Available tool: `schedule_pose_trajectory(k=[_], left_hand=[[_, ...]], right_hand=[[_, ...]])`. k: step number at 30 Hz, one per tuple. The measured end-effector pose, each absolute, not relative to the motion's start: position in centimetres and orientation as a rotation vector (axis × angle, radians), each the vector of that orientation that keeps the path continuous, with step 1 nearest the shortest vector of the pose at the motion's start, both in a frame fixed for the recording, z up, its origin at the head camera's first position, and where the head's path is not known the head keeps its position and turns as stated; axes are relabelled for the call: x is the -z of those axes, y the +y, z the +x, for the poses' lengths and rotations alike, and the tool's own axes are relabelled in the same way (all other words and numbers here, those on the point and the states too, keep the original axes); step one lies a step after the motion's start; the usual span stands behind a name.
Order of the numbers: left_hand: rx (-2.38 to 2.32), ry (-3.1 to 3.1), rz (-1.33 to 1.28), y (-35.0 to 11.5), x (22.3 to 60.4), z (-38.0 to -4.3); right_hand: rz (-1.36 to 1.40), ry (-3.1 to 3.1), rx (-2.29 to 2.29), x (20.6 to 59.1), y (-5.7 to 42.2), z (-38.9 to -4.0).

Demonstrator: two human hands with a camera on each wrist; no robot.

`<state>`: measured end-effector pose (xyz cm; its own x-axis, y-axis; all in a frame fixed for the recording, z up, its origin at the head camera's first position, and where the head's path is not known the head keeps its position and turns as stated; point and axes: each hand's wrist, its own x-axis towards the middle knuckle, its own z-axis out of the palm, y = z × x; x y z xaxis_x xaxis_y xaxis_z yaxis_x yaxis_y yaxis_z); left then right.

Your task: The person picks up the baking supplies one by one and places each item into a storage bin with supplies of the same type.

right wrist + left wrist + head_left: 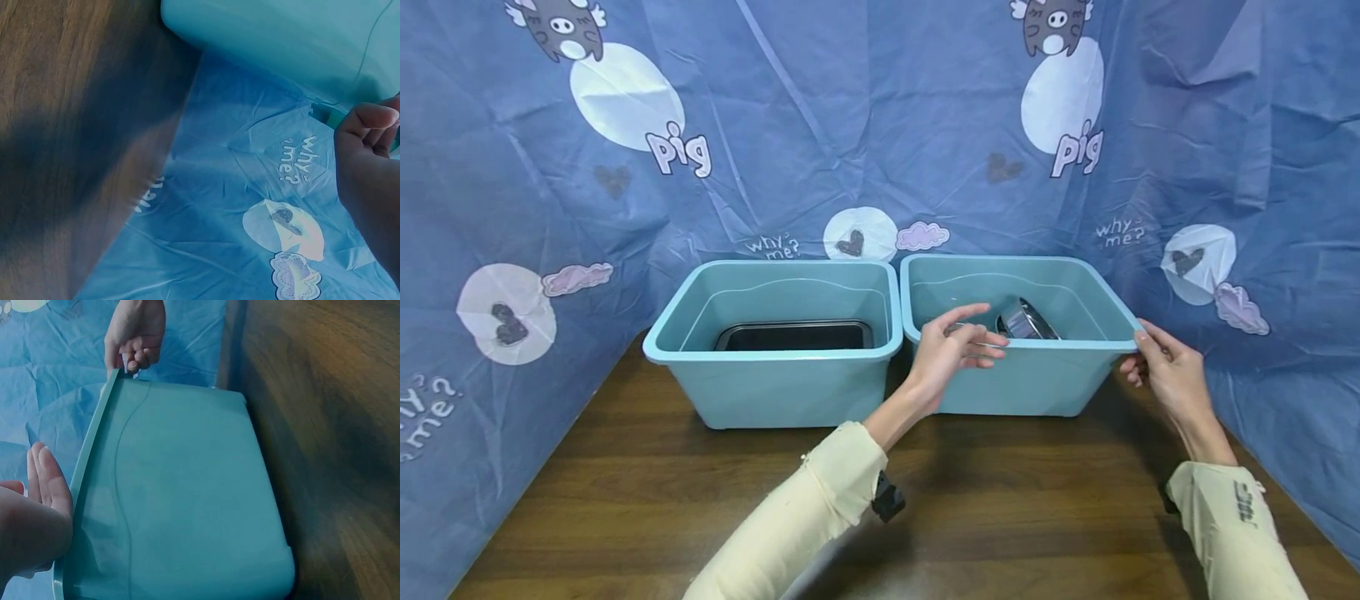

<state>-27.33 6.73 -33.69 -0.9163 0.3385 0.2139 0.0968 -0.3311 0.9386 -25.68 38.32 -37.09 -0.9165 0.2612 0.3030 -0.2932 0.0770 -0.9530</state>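
Observation:
In the head view, two teal plastic bins stand side by side. My right hand (pixel 1172 371) grips the right end of the right bin (pixel 1007 379) by its rim, thumb on top and fingers beneath. Over that bin's front left rim, my left hand (pixel 951 354) reaches with fingers extended and apart. Inside the right bin leans a shiny metal bowl-like piece (pixel 1028 320), partly hidden by the front wall. The left bin (pixel 790 392) holds a dark rectangular tray (pixel 797 336). In the left wrist view, the left hand (pixel 37 519) lies along the rim.
Both bins rest on a brown wooden table (pixel 700 508). A blue cloth (pixel 865 125) printed with pigs, hearts and clouds hangs behind and along both sides, close to the bins' back walls.

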Motion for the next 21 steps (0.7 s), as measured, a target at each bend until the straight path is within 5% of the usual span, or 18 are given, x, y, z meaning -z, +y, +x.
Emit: schedule_pose_trajectory(k=[21], left_hand=[[-2.277,1.663,0.573,2.0,38.1,-24.8]], right_hand=[[0.076,-1.862,-1.946,37.9,37.9,-25.4]])
